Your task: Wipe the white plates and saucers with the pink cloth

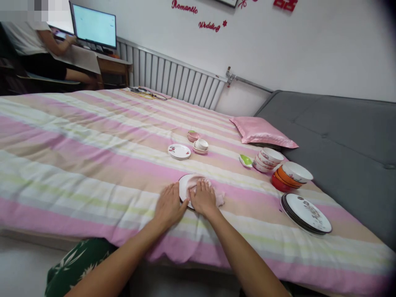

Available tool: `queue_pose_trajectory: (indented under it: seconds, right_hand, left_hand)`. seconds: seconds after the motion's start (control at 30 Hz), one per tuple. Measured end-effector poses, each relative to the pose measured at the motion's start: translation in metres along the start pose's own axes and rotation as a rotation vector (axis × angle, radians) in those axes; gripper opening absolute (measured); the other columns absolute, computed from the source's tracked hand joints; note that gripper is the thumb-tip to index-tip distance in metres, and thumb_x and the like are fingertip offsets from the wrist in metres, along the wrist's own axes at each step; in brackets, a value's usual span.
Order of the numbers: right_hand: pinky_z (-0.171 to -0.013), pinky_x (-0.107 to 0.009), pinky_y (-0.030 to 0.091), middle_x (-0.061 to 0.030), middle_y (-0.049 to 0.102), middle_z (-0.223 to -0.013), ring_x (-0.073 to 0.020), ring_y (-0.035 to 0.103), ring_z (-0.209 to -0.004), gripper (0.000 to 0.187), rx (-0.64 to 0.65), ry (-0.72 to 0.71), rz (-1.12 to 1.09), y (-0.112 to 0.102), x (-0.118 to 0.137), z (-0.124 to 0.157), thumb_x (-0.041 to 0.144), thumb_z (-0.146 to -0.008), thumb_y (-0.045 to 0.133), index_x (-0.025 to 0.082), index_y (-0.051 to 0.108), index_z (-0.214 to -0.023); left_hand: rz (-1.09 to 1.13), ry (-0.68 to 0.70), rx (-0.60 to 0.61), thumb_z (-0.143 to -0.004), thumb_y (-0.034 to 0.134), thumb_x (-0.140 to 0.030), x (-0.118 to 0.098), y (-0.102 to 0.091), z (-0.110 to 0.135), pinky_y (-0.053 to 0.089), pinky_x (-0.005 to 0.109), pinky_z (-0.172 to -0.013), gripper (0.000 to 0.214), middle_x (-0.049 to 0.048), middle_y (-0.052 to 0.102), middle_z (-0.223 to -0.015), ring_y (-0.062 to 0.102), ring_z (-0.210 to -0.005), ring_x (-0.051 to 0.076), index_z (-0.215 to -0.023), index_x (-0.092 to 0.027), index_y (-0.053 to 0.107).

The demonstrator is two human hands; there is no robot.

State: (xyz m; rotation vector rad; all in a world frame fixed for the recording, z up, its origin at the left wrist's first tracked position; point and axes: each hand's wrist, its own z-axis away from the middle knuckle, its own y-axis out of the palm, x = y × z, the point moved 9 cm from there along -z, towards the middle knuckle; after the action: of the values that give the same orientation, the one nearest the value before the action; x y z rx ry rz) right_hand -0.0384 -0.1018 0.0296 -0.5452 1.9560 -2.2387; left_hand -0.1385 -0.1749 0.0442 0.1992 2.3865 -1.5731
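Observation:
A white plate with a dark rim point(183, 182) lies on the striped bedsheet in front of me. On top of it a pink cloth point(194, 180) is bunched, one end trailing onto the sheet at the right. My right hand point(204, 199) presses the cloth against the plate, fingers laid over it. At the plate's left edge rests my left hand point(169, 204), its fingers stretched out flat and its thumb touching the near rim. Part of the plate is hidden under the cloth and right hand.
Beyond the plate are small stacked plates point(179, 152), little white dishes point(201, 145) and a pink bowl point(193, 136). To the right stand a green leaf-shaped dish point(246, 161), patterned bowls point(268, 159), orange and red bowls point(287, 180) and stacked dark-rimmed plates point(311, 214). A person sits at a desk, far left.

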Motion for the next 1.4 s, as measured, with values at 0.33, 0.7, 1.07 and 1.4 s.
queue_pose_trajectory:
  seconds: [0.33, 0.7, 1.07, 1.4]
  right_hand:
    - [-0.111, -0.04, 0.012, -0.0055, 0.023, -0.149, -0.0194, 0.016, -0.138, 0.052, 0.118, -0.353, -0.002, -0.007, -0.002, 0.049, 0.035, -0.093, 0.021, 0.019, 0.027, -0.142]
    - [-0.112, -0.045, 0.004, -0.0045, 0.012, -0.152, -0.0222, 0.002, -0.14, 0.055, 0.159, -0.63, -0.088, 0.004, 0.052, 0.047, 0.042, -0.095, 0.013, 0.02, 0.011, -0.145]
    - [-0.111, -0.045, -0.002, -0.0014, -0.004, -0.153, -0.0204, -0.008, -0.139, 0.058, 0.139, -0.492, -0.016, 0.015, 0.066, -0.011, 0.049, -0.093, 0.011, 0.026, 0.002, -0.145]
    - [-0.109, -0.045, -0.002, -0.0006, 0.003, -0.154, -0.0216, -0.001, -0.14, 0.057, 0.082, -0.305, 0.026, 0.014, 0.033, -0.054, 0.047, -0.092, 0.011, 0.027, 0.009, -0.145]
  left_hand:
    - [0.072, -0.034, -0.003, -0.089, 0.033, -0.045, 0.003, -0.003, -0.002, 0.031, 0.043, -0.103, 0.06, 0.0221, 0.05, -0.13, 0.047, -0.12, 0.028, -0.131, -0.002, 0.039]
    - [0.217, -0.176, 0.012, -0.092, 0.022, -0.045, 0.014, -0.009, -0.004, 0.039, 0.042, -0.095, 0.063, 0.0218, 0.058, -0.12, 0.053, -0.113, 0.029, -0.135, 0.0, 0.033]
    - [0.278, -0.215, -0.074, -0.091, 0.027, -0.044, 0.015, -0.017, -0.004, 0.033, 0.044, -0.101, 0.059, 0.0206, 0.045, -0.135, 0.043, -0.124, 0.028, -0.136, -0.005, 0.032]
    - [0.134, -0.097, -0.038, -0.09, 0.034, -0.045, 0.007, -0.011, -0.003, 0.033, 0.046, -0.101, 0.052, 0.018, 0.054, -0.126, 0.048, -0.119, 0.028, -0.125, -0.01, 0.047]
